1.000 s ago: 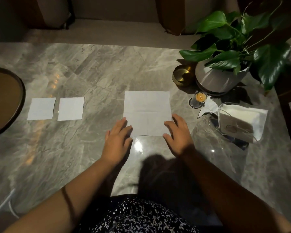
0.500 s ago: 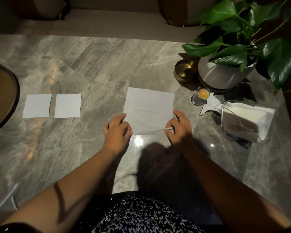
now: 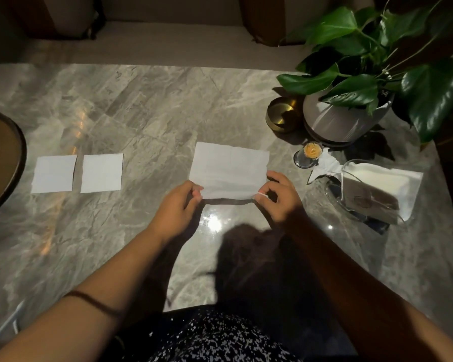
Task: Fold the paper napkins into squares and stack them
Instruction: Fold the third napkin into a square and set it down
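Observation:
A white paper napkin (image 3: 229, 168) lies unfolded at the middle of the grey marble table (image 3: 147, 111). Its near edge is lifted off the surface. My left hand (image 3: 177, 207) pinches the near left corner and my right hand (image 3: 279, 198) pinches the near right corner. The far edge still rests on the table. Two napkins folded into squares lie side by side at the left: one (image 3: 54, 174) further left, the other (image 3: 102, 172) beside it, not touching. A clear holder (image 3: 372, 189) at the right holds more white napkins.
A potted green plant (image 3: 343, 118) and a small brass bowl (image 3: 281, 114) stand at the back right. A glass toothpick holder (image 3: 309, 154) sits by a crumpled napkin (image 3: 324, 165). A dark round tray (image 3: 0, 158) lies at the left edge.
My hands went from lying flat beside the napkin to pinching its near corners. The near edge has risen off the table and moved toward the far edge.

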`<state>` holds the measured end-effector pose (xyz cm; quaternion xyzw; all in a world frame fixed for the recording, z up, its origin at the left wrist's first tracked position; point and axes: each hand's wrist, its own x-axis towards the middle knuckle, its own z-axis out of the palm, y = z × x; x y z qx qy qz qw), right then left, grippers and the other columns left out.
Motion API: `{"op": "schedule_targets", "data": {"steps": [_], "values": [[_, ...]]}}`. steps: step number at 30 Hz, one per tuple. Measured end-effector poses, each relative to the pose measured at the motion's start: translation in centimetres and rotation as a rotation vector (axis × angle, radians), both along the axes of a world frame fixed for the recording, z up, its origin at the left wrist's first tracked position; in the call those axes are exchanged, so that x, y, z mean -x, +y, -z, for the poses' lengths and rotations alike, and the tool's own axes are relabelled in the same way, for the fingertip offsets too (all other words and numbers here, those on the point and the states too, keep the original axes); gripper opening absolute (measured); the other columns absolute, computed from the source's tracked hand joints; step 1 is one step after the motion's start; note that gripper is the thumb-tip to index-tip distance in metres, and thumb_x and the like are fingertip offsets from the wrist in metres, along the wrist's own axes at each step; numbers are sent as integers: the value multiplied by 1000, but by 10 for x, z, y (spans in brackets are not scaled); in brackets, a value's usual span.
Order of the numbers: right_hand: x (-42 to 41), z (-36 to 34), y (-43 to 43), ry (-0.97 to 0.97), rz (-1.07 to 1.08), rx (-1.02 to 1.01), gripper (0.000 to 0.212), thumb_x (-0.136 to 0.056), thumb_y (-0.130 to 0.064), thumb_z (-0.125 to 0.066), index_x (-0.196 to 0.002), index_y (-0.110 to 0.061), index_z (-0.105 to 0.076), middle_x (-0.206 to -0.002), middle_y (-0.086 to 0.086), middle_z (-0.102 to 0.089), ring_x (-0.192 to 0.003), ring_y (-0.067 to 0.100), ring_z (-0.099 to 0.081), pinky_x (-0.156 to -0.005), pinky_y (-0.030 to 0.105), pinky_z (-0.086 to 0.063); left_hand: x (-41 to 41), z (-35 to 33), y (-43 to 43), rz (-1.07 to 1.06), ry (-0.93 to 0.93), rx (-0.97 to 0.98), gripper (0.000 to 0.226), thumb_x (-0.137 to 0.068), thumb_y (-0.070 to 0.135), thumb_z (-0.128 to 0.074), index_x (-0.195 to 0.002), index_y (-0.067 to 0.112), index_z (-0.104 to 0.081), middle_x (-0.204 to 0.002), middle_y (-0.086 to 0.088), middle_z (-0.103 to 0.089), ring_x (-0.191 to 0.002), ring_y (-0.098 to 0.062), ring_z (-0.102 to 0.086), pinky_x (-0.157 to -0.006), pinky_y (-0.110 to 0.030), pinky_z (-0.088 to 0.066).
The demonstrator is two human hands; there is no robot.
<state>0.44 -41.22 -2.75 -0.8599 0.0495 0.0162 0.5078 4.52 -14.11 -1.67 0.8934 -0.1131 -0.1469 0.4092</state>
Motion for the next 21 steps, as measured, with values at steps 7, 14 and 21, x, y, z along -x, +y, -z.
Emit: {"op": "schedule_targets", "data": {"steps": [7, 14, 21], "values": [[-11, 1, -8, 112, -161, 95, 79, -79, -32, -83, -146, -17, -43, -146, 0, -49, -137, 18, -44, -113, 39, -41, -32, -15, -8, 31, 106, -8, 16, -99, 25, -51, -84, 27, -46, -70, 4, -55, -57, -2, -46, -56, -19, -35], [-35, 3, -9, 175, -163, 245, 80, -84, -30, -74, -151, -33, -30, -145, -4, -52, -128, 14, -49, -99, 30, -48, -54, -22, -20, 42, 115, -40, 17, -100, 24, -48, -84, 24, -45, -62, 6, -48, -51, -4, -41, -53, -26, -30], [-50, 9, -7, 164, -9, 182, 35, -94, -8, -55, -127, -20, -58, -116, 1, -69, -102, 19, -65, -86, 23, -50, -61, -14, -26, -107, 150, 51, 18, -101, 42, -45, -96, 26, -51, -76, -7, -63, -66, -16, -54, -65, -36, -43]]}}
